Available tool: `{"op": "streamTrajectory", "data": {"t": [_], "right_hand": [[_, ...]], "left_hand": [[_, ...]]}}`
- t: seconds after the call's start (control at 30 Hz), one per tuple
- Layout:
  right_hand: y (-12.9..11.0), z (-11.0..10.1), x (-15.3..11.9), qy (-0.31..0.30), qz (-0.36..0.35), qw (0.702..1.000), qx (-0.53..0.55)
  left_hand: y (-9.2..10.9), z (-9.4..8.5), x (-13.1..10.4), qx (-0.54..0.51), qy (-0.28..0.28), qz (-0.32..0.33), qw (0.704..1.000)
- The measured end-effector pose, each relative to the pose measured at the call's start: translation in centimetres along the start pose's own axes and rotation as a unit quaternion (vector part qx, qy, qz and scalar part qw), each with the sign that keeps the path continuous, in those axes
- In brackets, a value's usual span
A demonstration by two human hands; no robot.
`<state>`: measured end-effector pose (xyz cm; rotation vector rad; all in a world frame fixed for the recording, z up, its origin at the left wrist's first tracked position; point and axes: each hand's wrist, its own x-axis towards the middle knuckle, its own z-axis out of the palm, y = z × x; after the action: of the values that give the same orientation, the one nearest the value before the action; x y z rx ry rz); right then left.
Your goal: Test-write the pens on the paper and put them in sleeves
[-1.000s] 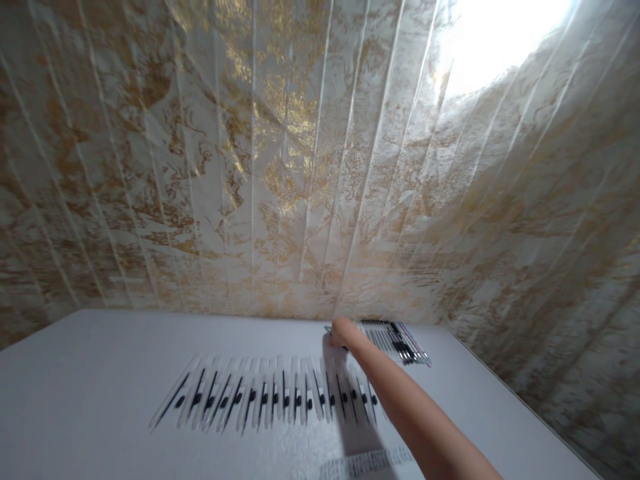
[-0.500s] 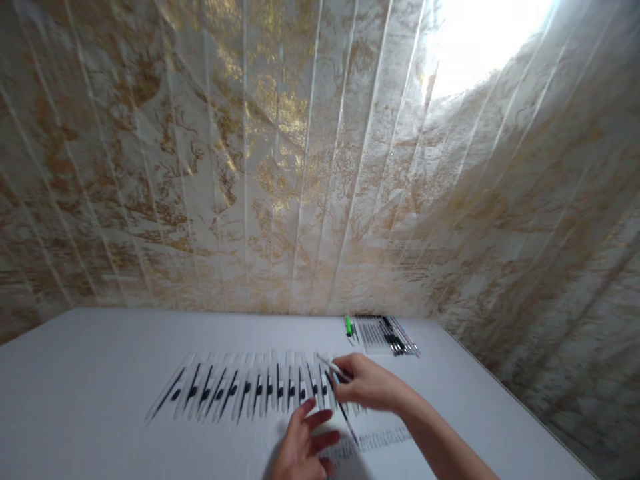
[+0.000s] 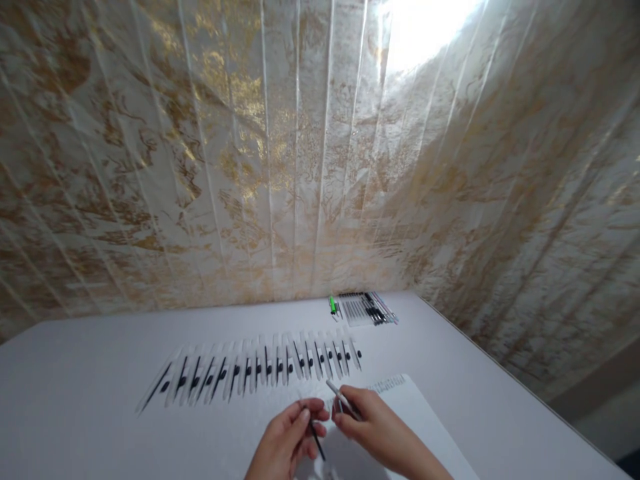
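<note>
My left hand (image 3: 287, 437) is closed, with a thin black pen refill (image 3: 316, 437) pinched between thumb and fingers and slanting down to the right. Close beside it, my right hand (image 3: 365, 413) grips a slim whitish pen barrel (image 3: 333, 387) whose end sticks out up and left. Both hands are over a sheet of white paper (image 3: 427, 413) with a band of small dark marks along its top. Beyond them lies a long row of pale pen barrels (image 3: 234, 367), with dark refills and small black pieces on or beside them.
A green marker-like item (image 3: 333, 305) lies at the back of the white table (image 3: 85, 373). Right of it is a group of thin refills and pens (image 3: 367, 308). A gold-patterned, shiny wall covering (image 3: 225, 200) rises behind the table.
My hands have drawn back from the row's right end to above the paper. The left hand, earlier spread, now holds the black refill. The view has shifted to the right.
</note>
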<state>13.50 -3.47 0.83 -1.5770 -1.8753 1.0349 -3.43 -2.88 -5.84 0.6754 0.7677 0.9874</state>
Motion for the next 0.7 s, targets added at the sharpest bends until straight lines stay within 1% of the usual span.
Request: {"op": "streamTrajectory", "data": {"t": [0.13,0.23,0.33,0.37,0.43,0.5,0.53,0.6,0.67,0.7], "right_hand": [[1.2,0.9,-0.9,0.003,0.01,0.998,-0.055],[1.6,1.0,-0.9,-0.005,0.029,0.997,-0.067],[1.6,0.3,-0.8,0.011,0.02,0.999,-0.027],[1.6,-0.1,-0.7,0.03,0.006,1.0,0.002],[1.8,-0.9,-0.6,0.089,-0.017,0.993,0.079],[2.2,-1.3,-0.6,0.138,0.004,0.974,0.181],[2.4,-1.4,-0.5,0.154,0.022,0.958,0.241],[2.8,-1.2,-0.4,0.175,0.044,0.917,0.355],[3.0,-0.9,-0.3,0.188,0.037,0.885,0.424],[3.0,-0.7,-0.2,0.191,0.031,0.877,0.439]], "left_hand": [[2.0,0.4,-0.7,0.077,0.031,0.01,0.996],[2.3,0.4,-1.0,0.108,0.037,0.001,0.993],[1.9,0.2,-0.8,0.165,0.008,-0.014,0.986],[1.7,0.1,-0.7,0.193,-0.009,-0.015,0.981],[1.5,0.0,-0.5,0.25,-0.039,-0.013,0.967],[1.4,0.0,-0.6,0.299,-0.059,-0.011,0.952],[1.5,0.1,-0.6,0.32,-0.066,-0.01,0.945],[1.8,0.3,-0.9,0.355,-0.078,-0.005,0.932],[2.1,0.6,-1.2,0.381,-0.09,-0.001,0.92],[2.3,0.8,-1.4,0.39,-0.095,-0.001,0.916]]}}
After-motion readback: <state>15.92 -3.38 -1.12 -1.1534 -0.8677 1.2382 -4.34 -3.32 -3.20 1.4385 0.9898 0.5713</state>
